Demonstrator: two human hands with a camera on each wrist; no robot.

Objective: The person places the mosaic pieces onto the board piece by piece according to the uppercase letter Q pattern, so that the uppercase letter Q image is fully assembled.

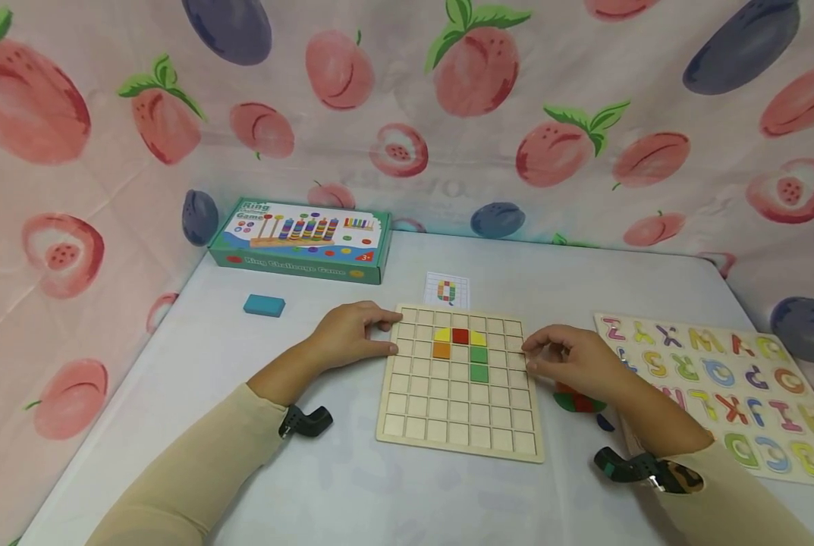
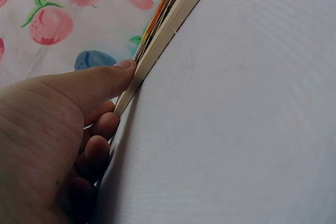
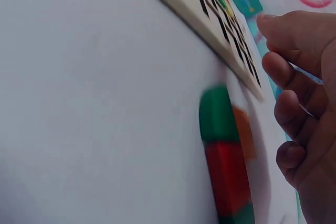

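Observation:
A square wooden grid board (image 1: 457, 447) lies on the table. In its upper cells sit a red square (image 1: 460, 336), an orange square (image 1: 441, 350), yellow rounded pieces (image 1: 477, 338) and green squares (image 1: 479, 372). At the board's left edge, my left hand (image 1: 348, 334) touches the wood with thumb and index fingertips. My right hand (image 1: 577, 360) hovers by the right edge, its fingers loosely bent with nothing between them in the right wrist view. Below it lie loose blocks, among them a red one (image 3: 227, 171) and a green rounded one (image 3: 218, 114); the hand partly hides them in the head view.
Behind the board lies a small pattern card (image 1: 447, 290). A green Ring Challenge Game box (image 1: 297, 265) and a blue block (image 1: 264, 305) are at the back left. To the right, an alphabet puzzle board (image 1: 710, 368) extends under my right forearm.

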